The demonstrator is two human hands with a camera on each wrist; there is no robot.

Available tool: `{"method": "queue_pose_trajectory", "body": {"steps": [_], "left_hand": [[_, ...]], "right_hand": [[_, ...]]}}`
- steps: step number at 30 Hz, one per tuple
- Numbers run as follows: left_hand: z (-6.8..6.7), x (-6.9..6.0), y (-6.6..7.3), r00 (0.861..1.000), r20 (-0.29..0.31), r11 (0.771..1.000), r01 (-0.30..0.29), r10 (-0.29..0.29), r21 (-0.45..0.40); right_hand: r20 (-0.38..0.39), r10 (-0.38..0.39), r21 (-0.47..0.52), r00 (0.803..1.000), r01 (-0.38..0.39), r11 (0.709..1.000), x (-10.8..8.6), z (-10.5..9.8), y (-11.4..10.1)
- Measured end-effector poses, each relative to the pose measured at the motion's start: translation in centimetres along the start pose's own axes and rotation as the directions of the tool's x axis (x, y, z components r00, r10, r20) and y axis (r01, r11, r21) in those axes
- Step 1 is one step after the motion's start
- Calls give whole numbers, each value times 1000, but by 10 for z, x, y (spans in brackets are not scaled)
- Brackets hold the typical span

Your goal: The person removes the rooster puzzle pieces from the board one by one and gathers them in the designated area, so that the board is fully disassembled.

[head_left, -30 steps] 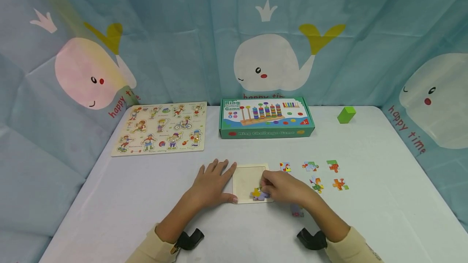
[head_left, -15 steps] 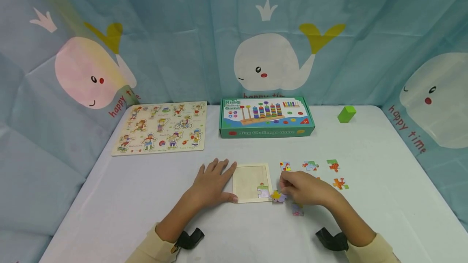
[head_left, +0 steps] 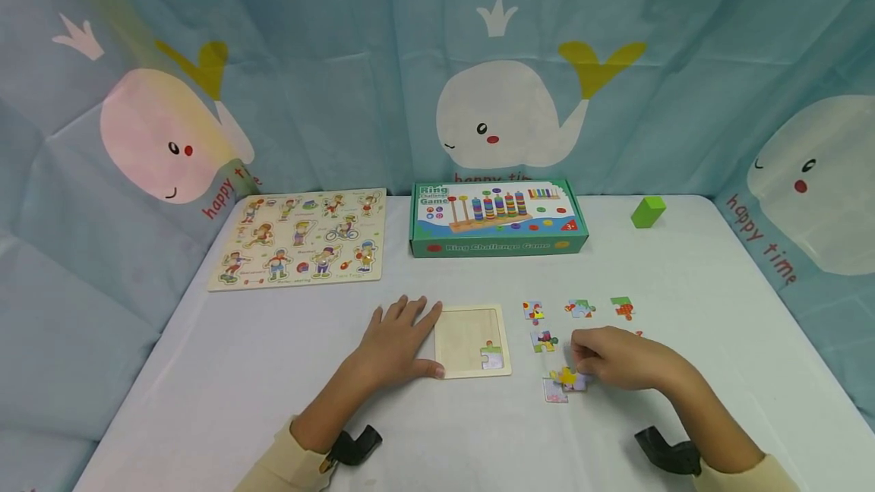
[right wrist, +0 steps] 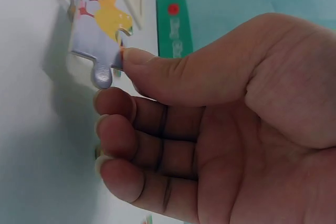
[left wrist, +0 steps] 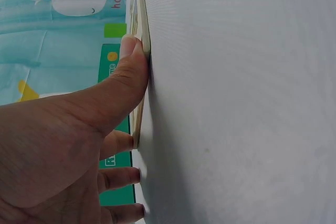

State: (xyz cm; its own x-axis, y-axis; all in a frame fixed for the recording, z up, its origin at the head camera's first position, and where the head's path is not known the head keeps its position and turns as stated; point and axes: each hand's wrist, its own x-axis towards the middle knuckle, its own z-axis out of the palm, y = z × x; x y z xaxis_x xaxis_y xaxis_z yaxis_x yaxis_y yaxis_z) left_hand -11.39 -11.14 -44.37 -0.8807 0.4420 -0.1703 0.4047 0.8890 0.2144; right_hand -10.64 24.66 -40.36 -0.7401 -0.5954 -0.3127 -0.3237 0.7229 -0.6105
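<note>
My right hand (head_left: pixel 618 357) pinches a yellow-and-lilac puzzle piece (right wrist: pixel 105 24) between thumb and fingers, just above a pinkish-lilac puzzle piece (head_left: pixel 555 391) on the table. The held piece overlaps that one in the head view; whether they touch I cannot tell. My left hand (head_left: pixel 396 344) lies with spread fingers at the left edge of a square wooden puzzle tray (head_left: pixel 458 376), thumb and index finger touching its rim. One green-and-lilac puzzle piece (head_left: pixel 491 357) sits in the tray's lower right corner. Right of the tray lies a puzzle piece with dark and red print (head_left: pixel 544 341).
Several loose pieces, among them a red-and-yellow one (head_left: pixel 533 311), a green-and-lilac one (head_left: pixel 581 308) and a green-and-red one (head_left: pixel 623 307), lie at right. Farther back are a picture board (head_left: pixel 297 241), a green game box (head_left: pixel 499 219) and a green block (head_left: pixel 648 212).
My right hand has carried the yellow-and-lilac piece out of the tray, rightward to beside the pinkish-lilac piece. The left hand has stayed at the tray's edge.
</note>
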Motion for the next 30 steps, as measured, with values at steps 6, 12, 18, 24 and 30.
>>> {"method": "queue_pose_trajectory", "body": {"steps": [6, 12, 18, 24, 30], "left_hand": [[0, 0, 0, 1000, 3, 1000, -1, 1, 1], [0, 0, 0, 1000, -1, 1000, -2, 2, 6], [0, -1, -1, 1000, 0, 1000, -1, 1, 7], [-1, -1, 0, 1000, 6, 1000, 2, -2, -5], [0, -1, 0, 1000, 3, 1000, 0, 0, -3]], "right_hand": [[27, 79, -33, 996, -79, 996, -14, -3, 11], [51, 118, -43, 992, -116, 992, -22, -6, 21], [40, 151, -41, 988, -149, 988, -20, -9, 24], [11, 133, -51, 991, -132, 990, -19, -9, 25], [-5, 107, -22, 994, -107, 994, -19, -10, 26]]}}
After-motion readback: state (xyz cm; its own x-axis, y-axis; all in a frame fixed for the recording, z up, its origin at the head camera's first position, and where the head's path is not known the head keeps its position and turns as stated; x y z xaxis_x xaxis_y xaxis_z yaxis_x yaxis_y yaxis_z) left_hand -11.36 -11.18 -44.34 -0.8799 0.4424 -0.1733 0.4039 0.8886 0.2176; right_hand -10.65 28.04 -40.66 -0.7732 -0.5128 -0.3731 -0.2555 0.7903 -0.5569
